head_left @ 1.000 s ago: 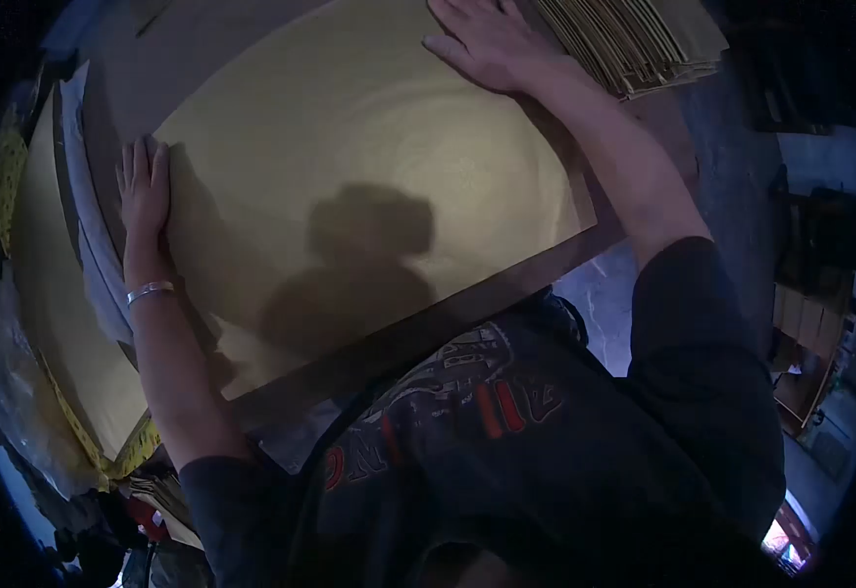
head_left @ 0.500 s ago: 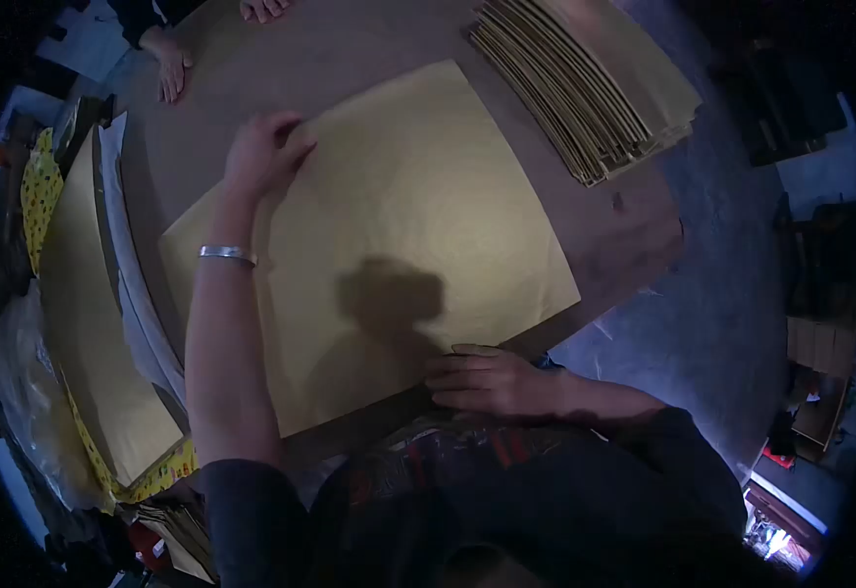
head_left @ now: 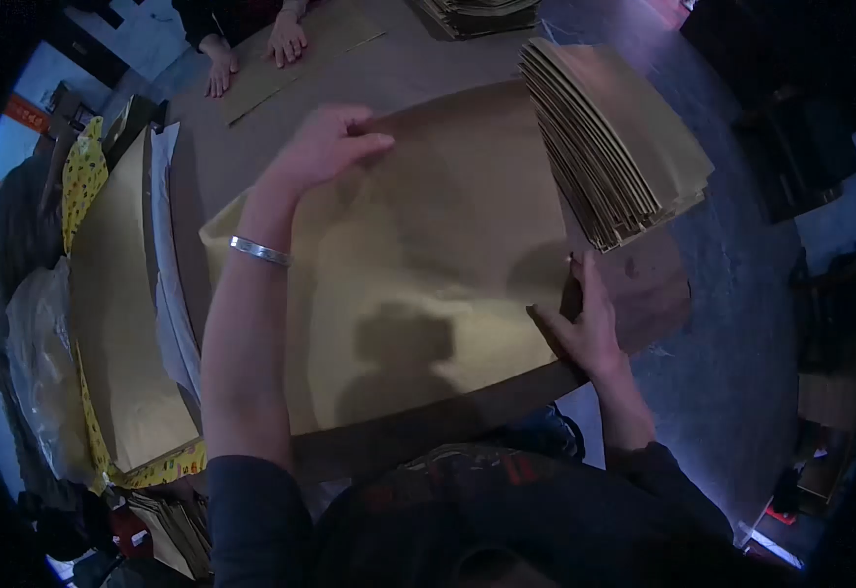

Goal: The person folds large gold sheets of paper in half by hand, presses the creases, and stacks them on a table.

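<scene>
A large sheet of gold-brown paper (head_left: pixel 428 225) lies in front of me, its surface bowed and dimmer toward the far edge. At that far edge, my left hand (head_left: pixel 335 147), with a silver bracelet on the wrist, appears to pinch the paper between thumb and fingers. Some of its fingers are hidden. By the sheet's right edge, near the close corner, is my right hand (head_left: pixel 593 328), thumb and forefinger spread apart. Its thumb reaches over the paper. A shadow falls across the sheet's lower middle.
A thick stack of folded brown paper (head_left: pixel 634 127) stands at right, with another stack (head_left: pixel 477 15) behind it. Across the table (head_left: pixel 212 167), another person's hands (head_left: pixel 286 41) rest on a brown paper piece (head_left: pixel 325 49). More gold-brown sheets (head_left: pixel 124 323) lie at left beside clear plastic (head_left: pixel 46 363).
My right hand has moved from the near edge to the sheet's right side and its fingers have spread. The paper now bows and darkens toward the far edge. The view has shifted.
</scene>
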Demonstrator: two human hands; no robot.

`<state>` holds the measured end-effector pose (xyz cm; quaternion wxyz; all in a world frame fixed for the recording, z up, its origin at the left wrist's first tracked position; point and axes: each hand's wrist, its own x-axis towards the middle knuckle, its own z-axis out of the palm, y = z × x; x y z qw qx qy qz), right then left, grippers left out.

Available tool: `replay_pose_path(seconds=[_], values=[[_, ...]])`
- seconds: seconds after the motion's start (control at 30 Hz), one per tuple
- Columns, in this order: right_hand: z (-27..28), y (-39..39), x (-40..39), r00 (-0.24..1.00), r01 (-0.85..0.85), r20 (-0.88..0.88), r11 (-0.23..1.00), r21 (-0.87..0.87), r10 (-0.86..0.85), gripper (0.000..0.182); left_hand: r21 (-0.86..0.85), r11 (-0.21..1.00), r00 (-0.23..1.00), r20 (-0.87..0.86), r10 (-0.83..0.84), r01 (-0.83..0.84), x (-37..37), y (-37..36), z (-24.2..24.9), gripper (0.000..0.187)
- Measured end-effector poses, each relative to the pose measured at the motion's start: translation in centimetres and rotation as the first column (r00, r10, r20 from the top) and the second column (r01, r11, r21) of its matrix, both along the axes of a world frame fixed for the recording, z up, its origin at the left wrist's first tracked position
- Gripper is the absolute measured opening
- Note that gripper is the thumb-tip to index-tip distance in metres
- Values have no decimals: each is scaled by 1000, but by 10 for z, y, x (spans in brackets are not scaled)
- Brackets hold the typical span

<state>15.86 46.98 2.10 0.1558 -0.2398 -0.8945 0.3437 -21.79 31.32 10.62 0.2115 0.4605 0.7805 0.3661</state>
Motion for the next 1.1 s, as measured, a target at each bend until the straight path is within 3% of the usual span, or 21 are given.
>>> replay_pose_path(seconds=[0.03, 0.07, 0.13, 0.17, 0.2, 0.27, 0.3, 0.33, 0.4, 0.43, 0.47, 0.53, 0.57, 0.63, 0.7, 0.77, 0.83, 0.9, 1.0, 1.1], values=[[-8, -1, -1, 986, 107, -111, 986, -129, -122, 79, 84, 996, 1000, -17, 0, 1, -9, -8, 21, 21], [-7, 2, -4, 987, 93, -122, 987, -129, -109, 79, 171, 983, 965, -261, -16, 63, -21, -14, 44, 16], [0, 14, -26, 932, 7, -356, 983, -182, -72, 47, 259, 953, 916, -398, -41, 155, -32, -28, 113, 19], [29, 16, -41, 887, 22, -461, 1000, 10, -15, 18, 286, 944, 951, -301, -75, 165, -30, -37, 151, 23], [57, 12, -55, 836, 60, -531, 985, -159, -137, 15, 286, 945, 946, -318, -62, 158, -29, -54, 178, 23], [105, 11, -77, 679, 38, -710, 975, -218, -186, 12, 278, 956, 808, -581, 93, 90, -35, -111, 231, 27], [123, 13, -83, 565, 18, -820, 995, -100, -93, 13, 285, 957, 704, -690, 166, 55, -34, -142, 252, 30], [137, 11, -83, 551, 3, -831, 996, -89, -76, 13, 300, 954, 580, -781, 233, 19, -29, -171, 267, 32], [155, 6, -75, 450, 39, -886, 988, 148, 115, 14, 496, 868, 681, -625, 382, -32, 14, -202, 260, 29], [160, 4, -67, 443, 35, -888, 988, 153, 122, 14, 485, 872, 731, -617, 292, 61, 39, -215, 243, 27], [162, 1, -53, 510, 1, -814, 946, 323, 277, 15, 472, 869, 773, -604, 194, 151, 63, -228, 226, 25], [156, -3, -26, 624, -79, -625, 834, 546, 469, 19, 591, 806, 881, -399, 253, 36, 96, -247, 155, 15], [151, -6, -15, 661, -149, -555, 813, 563, 505, 19, 587, 791, 928, -172, 330, -172, 117, -260, 122, 12], [139, -15, 4, 735, -264, -380, 754, 601, 561, 18, 428, 885, 877, -336, 344, -183, 141, -274, 65, 11], [119, -19, 20, 744, -327, -318, 736, 593, 587, 18, 324, 913, 856, -368, 364, -250, 168, -286, 3, 14], [114, -25, 37, 784, -409, -182, 714, 568, 594, 17, 116, 946, 859, -398, 323, -302, 211, -283, -25, 15], [109, -28, 50, 797, -478, -72, 700, 530, 599, 17, 118, 955, 906, -303, 294, -270, 233, -290, -62, 15], [106, -30, 62, 803, -533, 32, 692, 486, 595, 17, 125, 965, 944, -210, 253, -230, 254, -294, -78, 16], [111, -31, 69, 757, -625, 130, 653, 428, 640, 18, -56, 941, 831, -490, 264, -333, 278, -291, -86, 26], [115, -24, 67, 724, -657, 138, 615, 435, 676, 25, -120, 939, 831, -511, 220, -323, 277, -297, -92, 31]])
